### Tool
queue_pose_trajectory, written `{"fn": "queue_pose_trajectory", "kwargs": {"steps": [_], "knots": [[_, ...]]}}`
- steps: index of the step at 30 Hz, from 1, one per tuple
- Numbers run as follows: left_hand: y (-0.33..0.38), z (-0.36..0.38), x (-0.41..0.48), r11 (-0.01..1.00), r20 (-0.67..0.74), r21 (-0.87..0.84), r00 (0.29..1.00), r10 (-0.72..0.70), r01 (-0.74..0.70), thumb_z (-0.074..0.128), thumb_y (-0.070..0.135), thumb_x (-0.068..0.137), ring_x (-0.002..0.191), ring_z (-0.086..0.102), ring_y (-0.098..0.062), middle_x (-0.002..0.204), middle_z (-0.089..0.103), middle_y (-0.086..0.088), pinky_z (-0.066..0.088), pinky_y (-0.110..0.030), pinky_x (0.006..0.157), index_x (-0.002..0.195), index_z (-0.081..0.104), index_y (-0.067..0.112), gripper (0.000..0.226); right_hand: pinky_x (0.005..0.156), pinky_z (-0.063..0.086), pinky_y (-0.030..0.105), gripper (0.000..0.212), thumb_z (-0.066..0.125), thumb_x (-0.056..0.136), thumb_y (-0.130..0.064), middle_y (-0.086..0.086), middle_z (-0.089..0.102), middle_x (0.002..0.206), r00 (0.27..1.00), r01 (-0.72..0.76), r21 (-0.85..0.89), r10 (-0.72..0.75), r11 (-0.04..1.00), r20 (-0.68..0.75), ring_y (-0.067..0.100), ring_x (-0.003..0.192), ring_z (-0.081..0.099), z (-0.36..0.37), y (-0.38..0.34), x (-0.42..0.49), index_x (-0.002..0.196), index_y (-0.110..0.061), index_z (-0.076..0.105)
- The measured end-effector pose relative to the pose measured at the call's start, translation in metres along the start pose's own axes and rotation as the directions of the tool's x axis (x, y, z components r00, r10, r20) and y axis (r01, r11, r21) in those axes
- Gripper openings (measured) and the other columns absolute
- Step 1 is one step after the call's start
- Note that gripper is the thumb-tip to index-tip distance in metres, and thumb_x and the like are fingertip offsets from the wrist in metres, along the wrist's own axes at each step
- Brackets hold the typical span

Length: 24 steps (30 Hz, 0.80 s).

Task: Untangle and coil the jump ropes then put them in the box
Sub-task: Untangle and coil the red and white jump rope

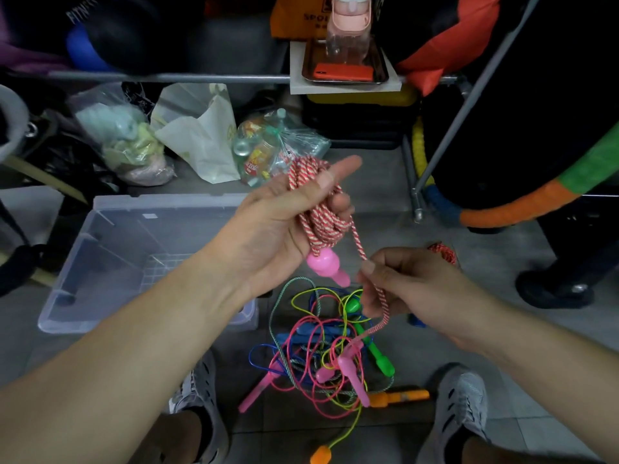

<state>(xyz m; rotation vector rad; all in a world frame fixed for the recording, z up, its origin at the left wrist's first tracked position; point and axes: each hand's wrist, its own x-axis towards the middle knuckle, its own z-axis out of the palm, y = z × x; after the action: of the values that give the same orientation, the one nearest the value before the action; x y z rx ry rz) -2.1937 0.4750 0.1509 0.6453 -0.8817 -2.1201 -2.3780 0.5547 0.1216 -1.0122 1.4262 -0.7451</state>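
Holding one red-and-white jump rope (323,212) in loops round its curled fingers, the left hand (281,226) is raised over the floor with the thumb stretched out. One pink handle (326,266) hangs just under its palm. The right hand (405,286) pinches the same rope's free strand between thumb and forefinger. The strand runs down from there to a second pink handle (351,373) that reaches the tangled pile (315,343).

That one pile lies between two grey shoes (201,393). It mixes pink, yellow-green, blue and teal cords, with two green handles (383,363) and two orange handles (405,396) in sight. How many ropes it holds I cannot tell. One more reddish rope (443,252) lies apart, behind the right hand.

One clear plastic box (100,262) stands open on the grey tiled floor (412,440), just left of the pile, partly under the left forearm. Behind it, plastic bags (134,142) crowd under a metal rack (167,76). On the rack, a tray (380,58) carries one pink-lidded bottle (348,31) and one red phone (343,72).

Bare tiles show near the shoes and to the right of the pile; a slanted rack leg (469,102) and dark padded gear (536,128) close in the right side.
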Motion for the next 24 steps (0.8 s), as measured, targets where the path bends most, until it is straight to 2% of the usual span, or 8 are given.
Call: {"fn": "queue_pose_trajectory", "kwargs": {"steps": [3,6,9,11,13,16,19,24], "knots": [[-0.004,-0.001,0.0,0.989,-0.007,0.127,0.997,-0.075,0.076,0.054,0.011,0.091,0.068,0.06,-0.008,0.107,0.076,-0.005,0.056,-0.022,0.071,0.137,0.048,-0.009,0.05,0.051,0.049,0.027,0.023,0.053,0.1,-0.022,0.004,0.064,0.061,0.986,0.095,-0.021,-0.097,0.995,-0.137,0.02,0.051,0.061,-0.002,-0.003,0.002,0.085,-0.012,0.067],[-0.009,-0.001,0.0,0.971,0.008,0.163,0.983,-0.181,0.177,0.056,0.01,0.091,0.062,0.06,-0.01,0.098,0.075,-0.008,0.057,-0.025,0.07,0.127,0.051,-0.012,0.043,0.045,0.046,0.027,0.024,0.052,0.101,-0.022,0.002,0.056,0.054,0.919,0.138,0.044,-0.111,0.99,-0.379,0.016,0.044,0.05,-0.015,-0.007,0.012,0.082,-0.014,0.064],[-0.012,-0.001,-0.004,0.953,0.104,0.171,0.958,-0.269,0.249,0.061,0.005,0.09,0.059,0.061,-0.011,0.083,0.072,-0.01,0.052,-0.04,0.094,0.105,0.064,-0.002,0.017,0.044,0.04,0.024,0.025,0.052,0.101,-0.026,0.001,0.049,0.053,0.874,0.122,0.142,-0.039,0.982,-0.484,0.013,0.044,0.043,-0.031,-0.01,0.018,0.083,-0.013,0.062],[-0.013,0.001,-0.007,0.934,0.165,0.182,0.927,-0.337,0.307,0.058,0.005,0.089,0.058,0.061,-0.014,0.074,0.067,-0.009,0.044,-0.048,0.104,0.102,0.067,-0.001,0.017,0.044,0.039,0.025,0.025,0.053,0.101,-0.027,0.0,0.048,0.052,0.882,0.096,0.144,-0.017,0.985,-0.472,0.013,0.044,0.042,-0.035,-0.007,0.02,0.083,-0.012,0.063],[-0.014,0.001,-0.008,0.916,0.196,0.182,0.9,-0.389,0.356,0.056,0.005,0.089,0.06,0.062,-0.017,0.067,0.064,-0.009,0.051,-0.045,0.1,0.103,0.067,-0.004,0.02,0.042,0.039,0.025,0.026,0.054,0.1,-0.027,-0.001,0.049,0.05,0.906,0.066,0.113,-0.012,0.991,-0.423,0.012,0.042,0.043,-0.03,-0.003,0.019,0.081,-0.012,0.063],[-0.016,0.003,-0.01,0.911,0.251,0.19,0.879,-0.406,0.366,0.054,0.007,0.09,0.083,0.071,-0.028,0.063,0.062,-0.006,0.045,-0.048,0.108,0.099,0.07,-0.002,0.021,0.039,0.039,0.023,0.032,0.055,0.1,-0.026,0.0,0.05,0.048,0.925,0.023,0.05,-0.002,0.998,-0.379,0.014,0.041,0.042,-0.023,0.001,0.018,0.072,-0.012,0.061],[-0.014,0.004,-0.009,0.933,0.292,0.105,0.886,-0.359,0.343,0.059,0.014,0.087,0.098,0.072,-0.029,0.083,0.074,-0.009,0.051,-0.038,0.101,0.114,0.071,0.003,0.032,0.044,0.039,0.025,0.032,0.053,0.1,-0.021,0.002,0.054,0.049,0.954,-0.042,-0.088,0.014,0.995,-0.298,0.018,0.04,0.047,-0.02,0.003,0.014,0.071,-0.012,0.063],[-0.014,0.0,-0.001,0.996,0.107,-0.014,0.99,-0.088,0.09,0.056,0.01,0.09,0.082,0.07,-0.014,0.12,0.071,-0.01,0.048,-0.037,0.1,0.134,0.053,0.007,0.045,0.047,0.044,0.022,0.031,0.053,0.1,-0.03,0.007,0.066,0.06,0.998,-0.003,-0.284,-0.013,0.959,-0.055,0.016,0.047,0.06,-0.005,0.001,0.002,0.083,-0.008,0.067]]}}
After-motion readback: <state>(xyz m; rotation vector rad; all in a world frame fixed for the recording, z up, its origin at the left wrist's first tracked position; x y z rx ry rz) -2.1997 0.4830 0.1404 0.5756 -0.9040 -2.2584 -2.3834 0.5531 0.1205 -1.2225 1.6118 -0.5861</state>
